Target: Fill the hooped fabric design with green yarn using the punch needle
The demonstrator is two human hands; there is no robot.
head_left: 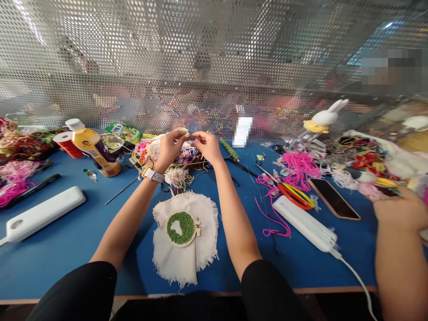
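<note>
My left hand (170, 147) and my right hand (207, 145) are raised together over a tangle of mixed yarn (180, 167) at the far middle of the blue table (83, 232). Both hands have their fingers pinched, tips almost touching, on something thin I cannot make out, likely a thread. A white watch (154, 174) is on my left wrist. Below my forearms lies a small embroidery hoop (181, 228) with green stitching on frayed white cloth (183, 258).
A yellow bottle (93, 147), a red thread spool (68, 143) and a long needle (122, 190) lie left. White power strips (42, 214) (306, 223), orange scissors (294, 195), pink yarn (297, 167) and a phone (334, 199) are around. Another person's arm (397, 249) rests at the right. A perforated metal screen (214, 67) stands behind.
</note>
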